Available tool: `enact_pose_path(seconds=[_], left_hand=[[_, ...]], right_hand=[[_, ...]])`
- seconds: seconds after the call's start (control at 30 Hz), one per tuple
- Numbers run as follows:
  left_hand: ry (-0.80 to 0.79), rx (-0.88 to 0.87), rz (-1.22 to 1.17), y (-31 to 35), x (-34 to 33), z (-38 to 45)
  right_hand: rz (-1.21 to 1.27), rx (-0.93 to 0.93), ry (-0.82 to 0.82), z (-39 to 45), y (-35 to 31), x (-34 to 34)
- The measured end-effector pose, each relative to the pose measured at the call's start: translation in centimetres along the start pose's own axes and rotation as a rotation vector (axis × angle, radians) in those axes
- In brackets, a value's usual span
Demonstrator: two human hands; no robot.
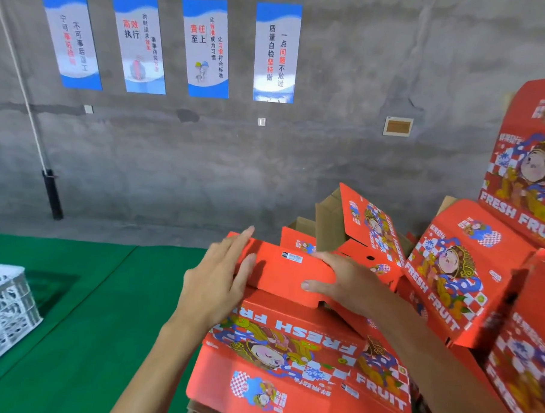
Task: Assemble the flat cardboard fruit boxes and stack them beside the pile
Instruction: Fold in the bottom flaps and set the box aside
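The red box point(288, 274), probably light and bendy and best held by its stiff folded edges, is sitting on the flat pile point(302, 363), while the left hand point(218, 282) is pressing its left end with straight fingers and the right hand point(343, 281) is gripping its right edge.
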State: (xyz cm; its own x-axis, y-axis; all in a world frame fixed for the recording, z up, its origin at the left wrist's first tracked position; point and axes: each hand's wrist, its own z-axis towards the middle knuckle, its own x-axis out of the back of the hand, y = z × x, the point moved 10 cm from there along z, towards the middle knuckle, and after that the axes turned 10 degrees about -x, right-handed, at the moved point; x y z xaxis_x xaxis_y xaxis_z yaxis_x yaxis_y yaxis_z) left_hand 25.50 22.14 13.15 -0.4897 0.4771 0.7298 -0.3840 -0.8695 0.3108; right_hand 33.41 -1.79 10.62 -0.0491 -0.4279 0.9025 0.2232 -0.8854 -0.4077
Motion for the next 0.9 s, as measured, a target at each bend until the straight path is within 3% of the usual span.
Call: enact_pose_path(seconds=[0.07, 0.13, 0.17, 0.27, 0.33, 0.47, 0.53, 0.6, 0.77, 0.83, 0.9], left_hand=[[-0.039, 0.000, 0.006, -0.4, -0.5, 0.1], [-0.090, 0.037, 0.015, -1.5, -1.1, 0.2], [-0.105, 0.055, 0.014, -1.9, -1.3, 0.2], [-0.150, 0.051, 0.022, -2.4, -1.6, 0.1], [-0.195, 0.044, 0.028, -2.4, -1.5, 0.2], [-0.420, -0.115, 0.216, 0.6, -3.6, 0.5], [-0.504, -0.210, 0.207, 3.9, -5.7, 0.2], [-0.540, -0.190, 0.167, 6.1, -7.7, -0.2], [-0.488, -0.145, 0.264, 7.2, -8.9, 0.7], [-0.485, -0.191, 0.280, 7.2, -9.0, 1.0], [-0.464, -0.226, 0.215, 6.9, -8.7, 1.4]], right_hand=[[-0.309, 0.027, 0.109, 0.1, -1.4, -0.5], [-0.308, 0.023, 0.128, 0.1, -2.2, -0.9], [-0.176, 0.007, 0.131, 0.1, -2.2, -0.4], [0.550, -0.105, 0.246, -0.6, 0.6, 2.2], [0.734, -0.236, 0.276, -1.3, 2.7, 1.9], [1.015, -0.480, 0.122, -2.3, 6.0, -1.9], [1.075, -0.517, 0.110, -2.4, 6.2, -2.4], [1.010, -0.520, 0.097, -2.3, 6.0, -2.6], [0.984, -0.508, 0.090, -3.2, 6.5, -2.7], [1.095, -0.591, 0.073, -3.9, 7.5, -4.0], [1.204, -0.740, -0.057, -5.3, 8.0, -7.0]])
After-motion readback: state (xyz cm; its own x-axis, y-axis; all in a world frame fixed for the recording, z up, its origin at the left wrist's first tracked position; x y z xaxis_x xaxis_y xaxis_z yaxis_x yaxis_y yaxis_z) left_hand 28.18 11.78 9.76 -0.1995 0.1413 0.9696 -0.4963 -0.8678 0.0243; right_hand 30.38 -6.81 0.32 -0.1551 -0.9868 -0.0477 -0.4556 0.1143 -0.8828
